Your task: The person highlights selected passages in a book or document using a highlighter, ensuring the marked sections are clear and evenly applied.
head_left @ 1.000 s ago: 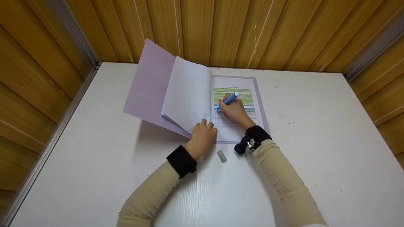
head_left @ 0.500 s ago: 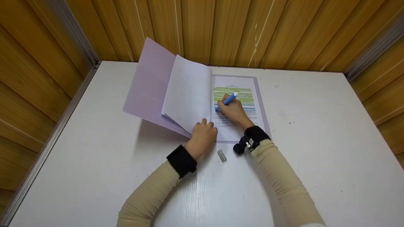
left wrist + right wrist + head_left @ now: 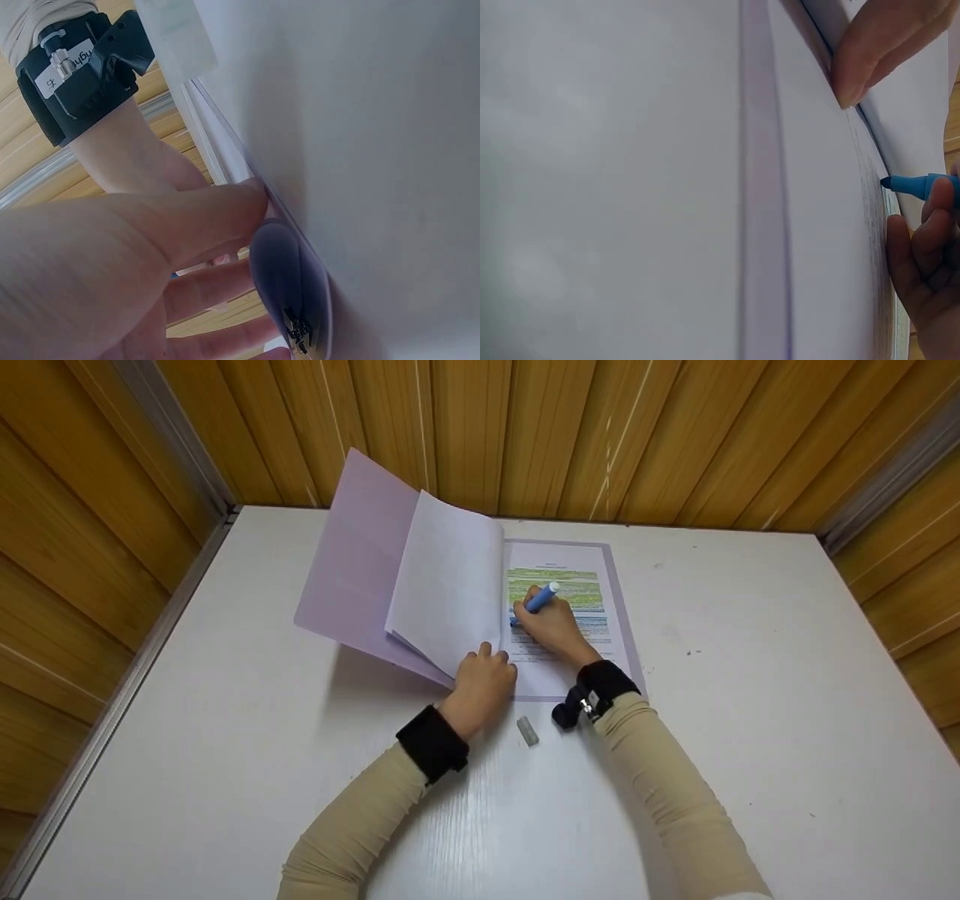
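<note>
A lilac-covered booklet (image 3: 360,562) lies open on the white table (image 3: 225,720), its turned pages (image 3: 446,585) standing up at the left. The printed page (image 3: 577,585) carries green and blue highlighted lines. My right hand (image 3: 551,622) grips a blue highlighter (image 3: 536,601) with its tip on the page by the spine; the tip also shows in the right wrist view (image 3: 896,182). My left hand (image 3: 484,679) holds the lower edge of the turned pages, thumb (image 3: 225,206) against the paper. A grey cap (image 3: 527,730) lies on the table between my wrists.
Wooden panel walls (image 3: 525,435) close in the table at the back and both sides, with a metal strip (image 3: 112,697) along the left edge. Bare white tabletop stretches to the right (image 3: 787,675) and toward me.
My right hand has slid the highlighter a little left, toward the spine. The left hand and the pages have stayed put.
</note>
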